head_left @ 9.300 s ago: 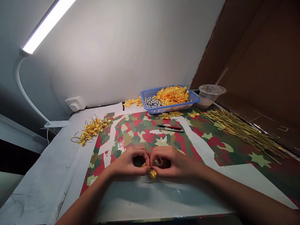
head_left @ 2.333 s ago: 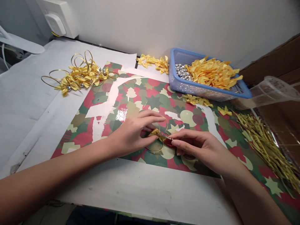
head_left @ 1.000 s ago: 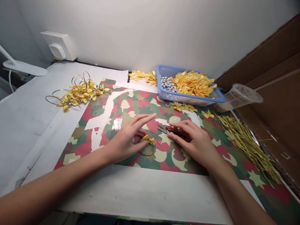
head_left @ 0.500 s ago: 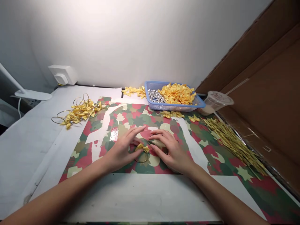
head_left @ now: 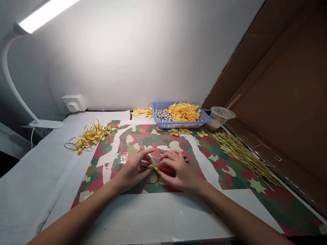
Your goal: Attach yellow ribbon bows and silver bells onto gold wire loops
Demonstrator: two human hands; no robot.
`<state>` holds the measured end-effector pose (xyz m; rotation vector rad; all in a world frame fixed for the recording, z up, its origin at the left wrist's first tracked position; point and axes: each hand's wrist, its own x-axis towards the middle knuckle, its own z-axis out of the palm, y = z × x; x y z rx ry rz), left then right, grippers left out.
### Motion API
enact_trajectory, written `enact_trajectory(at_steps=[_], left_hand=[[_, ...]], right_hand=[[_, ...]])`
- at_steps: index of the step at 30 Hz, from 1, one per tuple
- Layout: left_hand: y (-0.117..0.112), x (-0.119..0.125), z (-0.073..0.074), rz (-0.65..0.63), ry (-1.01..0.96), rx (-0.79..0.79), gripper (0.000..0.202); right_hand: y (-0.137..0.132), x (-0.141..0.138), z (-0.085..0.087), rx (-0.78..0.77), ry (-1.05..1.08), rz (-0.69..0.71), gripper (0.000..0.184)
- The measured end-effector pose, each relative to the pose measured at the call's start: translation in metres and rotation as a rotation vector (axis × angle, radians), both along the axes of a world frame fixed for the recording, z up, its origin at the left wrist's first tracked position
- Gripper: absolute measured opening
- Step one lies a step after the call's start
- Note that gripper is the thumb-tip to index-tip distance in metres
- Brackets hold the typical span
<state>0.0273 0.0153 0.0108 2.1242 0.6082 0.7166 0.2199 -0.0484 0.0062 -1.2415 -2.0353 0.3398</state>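
Note:
A small yellow ribbon bow on a gold wire loop (head_left: 152,172) lies on the patterned red-and-green paper (head_left: 219,163), between my two hands. My left hand (head_left: 131,170) pinches the bow from the left, thumb against it and index finger stretched out above. My right hand (head_left: 176,168) is curled over the bow's right side, fingertips meeting the left hand's. Small thread snips (head_left: 186,159) lie on the paper just behind my right hand, mostly hidden by it.
At the back stands a blue basket (head_left: 178,125) holding yellow bows (head_left: 182,111) and silver beads (head_left: 162,115), beside a plastic cup (head_left: 219,117). Gold ties (head_left: 242,154) lie right, finished loops (head_left: 88,137) left. A cardboard wall (head_left: 281,85) rises right; a lamp base (head_left: 46,124) and wall socket (head_left: 74,102) sit left.
My right hand has laid the snips on the paper and come back to the bow, closing on it. My left hand has stayed on the bow. The view has tilted upward.

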Motion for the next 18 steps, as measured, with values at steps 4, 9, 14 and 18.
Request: enact_trajectory(at_steps=[4,9,14,18], left_hand=[[0.000,-0.001,0.001,0.045,0.027,0.054,0.045],[-0.004,-0.003,0.007,0.102,0.066,0.069,0.042],[-0.011,-0.002,0.019,0.106,0.014,-0.147,0.026],[-0.014,0.003,0.024,0.135,-0.108,-0.373,0.027]], right_hand=[[0.001,-0.001,0.000,0.072,0.005,-0.010,0.008],[0.003,-0.002,0.001,0.219,0.026,-0.070,0.009],[0.005,-0.002,0.002,0.408,0.047,-0.077,0.007],[0.006,-0.001,0.002,0.504,0.066,-0.042,0.011]])
